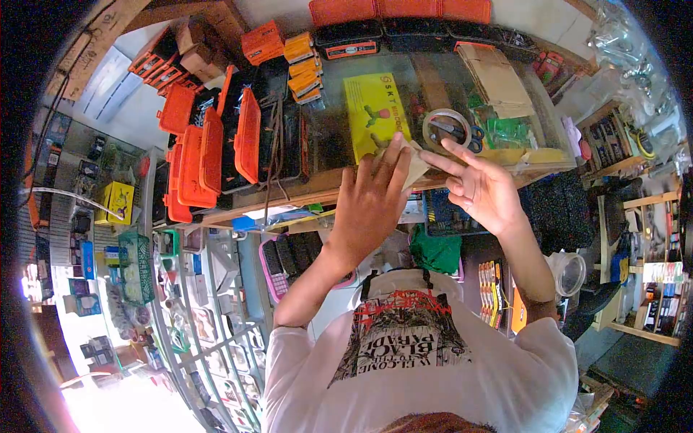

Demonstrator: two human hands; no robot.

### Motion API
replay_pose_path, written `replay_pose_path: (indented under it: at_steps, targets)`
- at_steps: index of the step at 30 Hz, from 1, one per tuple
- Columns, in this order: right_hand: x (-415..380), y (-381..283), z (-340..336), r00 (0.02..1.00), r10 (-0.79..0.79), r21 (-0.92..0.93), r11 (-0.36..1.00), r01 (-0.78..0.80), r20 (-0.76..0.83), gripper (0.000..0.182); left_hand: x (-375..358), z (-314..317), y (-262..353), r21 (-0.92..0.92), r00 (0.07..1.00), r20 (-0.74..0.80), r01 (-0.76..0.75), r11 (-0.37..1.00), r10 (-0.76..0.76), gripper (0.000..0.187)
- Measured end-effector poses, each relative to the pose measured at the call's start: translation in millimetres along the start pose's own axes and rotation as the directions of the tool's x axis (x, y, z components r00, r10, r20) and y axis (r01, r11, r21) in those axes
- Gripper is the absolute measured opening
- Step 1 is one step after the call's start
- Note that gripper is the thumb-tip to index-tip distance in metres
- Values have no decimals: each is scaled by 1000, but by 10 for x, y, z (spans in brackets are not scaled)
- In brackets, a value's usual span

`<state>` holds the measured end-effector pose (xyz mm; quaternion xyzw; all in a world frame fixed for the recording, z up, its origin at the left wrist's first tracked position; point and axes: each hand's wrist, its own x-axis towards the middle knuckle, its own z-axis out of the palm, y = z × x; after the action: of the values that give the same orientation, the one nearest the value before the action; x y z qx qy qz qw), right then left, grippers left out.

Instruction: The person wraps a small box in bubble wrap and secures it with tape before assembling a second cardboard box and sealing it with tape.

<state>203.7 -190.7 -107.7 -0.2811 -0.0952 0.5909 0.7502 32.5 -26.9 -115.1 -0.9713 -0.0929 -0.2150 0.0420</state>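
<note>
White cotton T-shirt (440, 361) with black and red print, worn by the person, is nearest to the camera. Going from the left, black plastic cases with orange lids (198, 162) stand raised-lidded on the brown wooden counter (317, 191) with a glass top. Beside them, a thin brown cord (276, 144) hangs over the front edge. Next lies a flat yellow box (372, 101) with printed letters. Just in front of its lower corner, the left hand (372, 195), back side up, lays its fingers over a small beige piece of paper (416, 173); whether this grip is closed on it, I cannot tell. The paper is between both hands, at the counter's front edge. The right hand (484, 180) shows its palm; its grip is wide between thumb and index finger, and the index fingertip appears to touch the paper. Behind it lie a ring-shaped pale tape roll (426, 130), blue-handled scissors (476, 137) and green transparent plastic (509, 133).
</note>
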Motion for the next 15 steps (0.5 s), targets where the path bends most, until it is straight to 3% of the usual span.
replay_pose_path:
  at_steps: [7, 15]
  targets:
    - [4, -7, 82, 994, -12, -27, 1000, 10, -108, 46, 4, 28, -16, -6, 1000, -14, -11, 1000, 11, 63]
    - [151, -2, 35, 960, -134, -416, 909, 20, -247, 47, 5, 42, -9, 10, 1000, -2, -11, 1000, 11, 61]
